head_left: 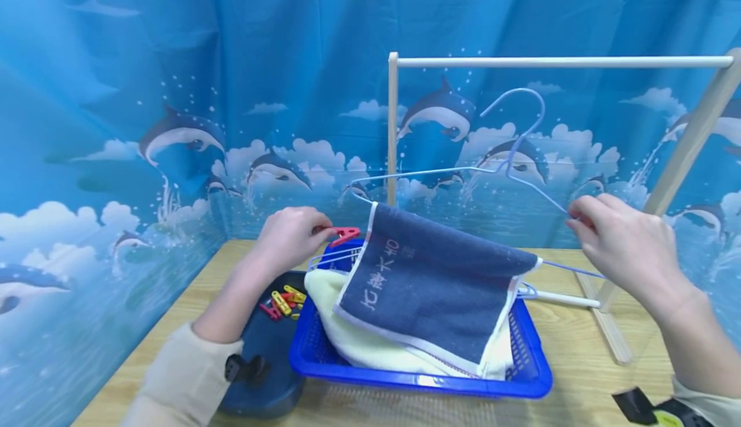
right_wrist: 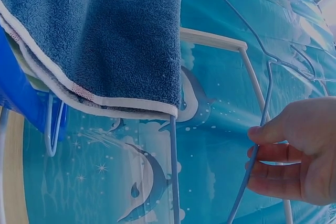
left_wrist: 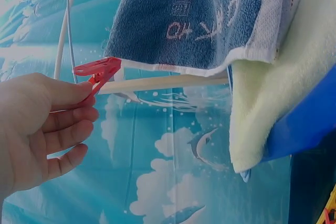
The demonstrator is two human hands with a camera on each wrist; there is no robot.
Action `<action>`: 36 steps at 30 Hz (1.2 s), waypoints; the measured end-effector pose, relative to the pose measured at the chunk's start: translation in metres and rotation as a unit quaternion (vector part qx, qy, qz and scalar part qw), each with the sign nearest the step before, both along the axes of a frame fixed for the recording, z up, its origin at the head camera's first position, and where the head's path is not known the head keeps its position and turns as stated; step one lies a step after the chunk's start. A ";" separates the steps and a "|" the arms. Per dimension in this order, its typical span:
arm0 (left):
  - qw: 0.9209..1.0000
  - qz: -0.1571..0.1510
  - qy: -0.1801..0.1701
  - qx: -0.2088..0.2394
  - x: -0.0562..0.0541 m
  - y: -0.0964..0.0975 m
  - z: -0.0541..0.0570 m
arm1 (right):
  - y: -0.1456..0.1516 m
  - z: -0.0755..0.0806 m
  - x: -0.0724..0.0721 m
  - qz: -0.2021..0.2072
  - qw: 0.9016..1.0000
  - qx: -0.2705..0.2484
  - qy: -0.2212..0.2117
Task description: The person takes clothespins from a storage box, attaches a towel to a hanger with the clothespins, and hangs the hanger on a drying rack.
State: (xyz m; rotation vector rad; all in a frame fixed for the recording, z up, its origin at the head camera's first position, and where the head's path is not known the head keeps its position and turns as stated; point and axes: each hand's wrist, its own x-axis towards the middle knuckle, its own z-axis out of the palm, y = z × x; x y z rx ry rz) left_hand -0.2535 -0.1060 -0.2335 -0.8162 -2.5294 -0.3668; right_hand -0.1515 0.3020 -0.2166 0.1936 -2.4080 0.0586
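A dark blue towel [head_left: 434,279] with white edging and pale lettering drapes over the lower bar of a light blue wire hanger [head_left: 446,171]. My right hand [head_left: 628,247] pinches the hanger's sloping right shoulder between thumb and fingers, as the right wrist view confirms. In my left hand [head_left: 292,237], thumb and index finger pinch a red clothespin [head_left: 345,235]. The left wrist view puts the red clothespin's tip [left_wrist: 113,64] right at the towel's upper left corner. Below the towel, a blue basket [head_left: 417,381] holds a pale yellow towel [head_left: 347,340] and other hangers.
A dark blue tray [head_left: 260,382] left of the basket carries several red and yellow clothespins [head_left: 283,301]. Behind and to the right stands a rack with a white top rail [head_left: 561,62] and wooden posts. A dolphin-print curtain [head_left: 278,92] hangs behind the wooden table [head_left: 558,363].
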 end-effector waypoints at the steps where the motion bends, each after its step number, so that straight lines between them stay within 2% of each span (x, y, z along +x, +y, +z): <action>1: 1.000 0.000 0.001 -0.002 0.001 0.001 0.001 | 0.000 0.000 0.000 -0.001 1.000 0.000 0.000; 5: 1.000 -0.008 0.013 -0.003 0.003 0.006 0.003 | -0.001 0.000 0.001 -0.001 1.000 0.001 0.001; 11: 0.998 -0.037 0.046 0.022 0.003 0.013 0.005 | -0.001 0.000 0.001 -0.003 1.000 0.002 0.003; 24: 0.993 -0.079 0.080 0.046 0.002 0.037 0.012 | -0.001 -0.001 -0.002 0.006 1.000 0.003 0.003; 36: 0.979 -0.123 0.162 0.002 -0.003 0.044 0.009 | -0.002 -0.002 -0.003 0.017 0.999 0.007 0.032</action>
